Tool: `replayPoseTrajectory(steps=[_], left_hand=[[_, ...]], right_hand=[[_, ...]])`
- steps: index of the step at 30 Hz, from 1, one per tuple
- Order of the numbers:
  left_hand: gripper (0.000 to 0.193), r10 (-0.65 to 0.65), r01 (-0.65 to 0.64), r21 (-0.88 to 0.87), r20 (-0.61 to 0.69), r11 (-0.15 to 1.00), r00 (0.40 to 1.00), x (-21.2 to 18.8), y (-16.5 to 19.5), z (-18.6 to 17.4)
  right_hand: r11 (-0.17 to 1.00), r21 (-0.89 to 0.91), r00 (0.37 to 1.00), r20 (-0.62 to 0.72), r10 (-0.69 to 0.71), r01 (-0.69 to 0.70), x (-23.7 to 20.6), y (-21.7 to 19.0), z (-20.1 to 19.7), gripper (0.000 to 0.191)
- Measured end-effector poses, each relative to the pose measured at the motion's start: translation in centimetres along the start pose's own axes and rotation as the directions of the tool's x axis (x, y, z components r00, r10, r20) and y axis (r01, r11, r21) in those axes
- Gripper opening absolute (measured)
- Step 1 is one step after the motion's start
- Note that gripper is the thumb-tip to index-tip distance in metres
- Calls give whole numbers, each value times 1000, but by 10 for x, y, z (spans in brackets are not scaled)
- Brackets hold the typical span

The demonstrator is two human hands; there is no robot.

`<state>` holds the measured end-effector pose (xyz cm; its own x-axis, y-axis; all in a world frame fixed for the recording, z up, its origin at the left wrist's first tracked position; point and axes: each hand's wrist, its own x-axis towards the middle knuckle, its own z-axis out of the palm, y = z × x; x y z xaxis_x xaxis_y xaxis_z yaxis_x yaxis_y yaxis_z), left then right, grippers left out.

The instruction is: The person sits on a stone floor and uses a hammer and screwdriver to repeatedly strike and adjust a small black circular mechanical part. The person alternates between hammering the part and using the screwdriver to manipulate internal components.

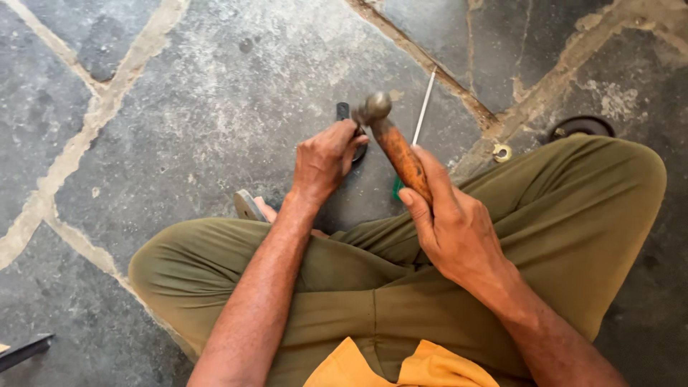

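I sit cross-legged on a stone floor in olive trousers. My right hand (451,215) grips the worn wooden handle of a hammer (394,147), whose round metal head is raised just above my left hand. My left hand (326,159) is closed on a small dark metal part (345,113) that it holds down against the floor; most of that part is hidden under my fingers.
A screwdriver with a thin shaft and green handle (421,118) lies on the floor behind the hammer. A small brass ring (502,152) and a dark round disc (582,127) lie near my right knee. A dark bar (25,351) shows at the lower left edge.
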<state>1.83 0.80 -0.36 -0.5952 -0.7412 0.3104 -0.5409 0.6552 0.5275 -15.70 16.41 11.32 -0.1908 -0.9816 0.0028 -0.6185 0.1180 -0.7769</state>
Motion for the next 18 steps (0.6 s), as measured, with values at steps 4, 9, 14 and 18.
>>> replayPoseTrajectory(steps=[4, 9, 14, 18], left_hand=[[14, 53, -54, -20, -55, 998, 997, -3, -5, 6], [20, -20, 20, -11, -25, 1000, 999, -6, -9, 9], [21, 35, -33, 14, -102, 999, 994, -8, -10, 5], [24, -13, 13, 30, -12, 999, 1000, -11, -5, 2]], right_hand=[[996, -88, 998, 66, -14, 19, 3, 1, 10, 54], [997, -25, 997, -15, -73, 73, 0, 1, 0, 56], [994, 27, 983, -153, -105, 110, 1, 5, -9, 52], [985, 13, 972, -166, -169, 173, 0, 9, -3, 48]])
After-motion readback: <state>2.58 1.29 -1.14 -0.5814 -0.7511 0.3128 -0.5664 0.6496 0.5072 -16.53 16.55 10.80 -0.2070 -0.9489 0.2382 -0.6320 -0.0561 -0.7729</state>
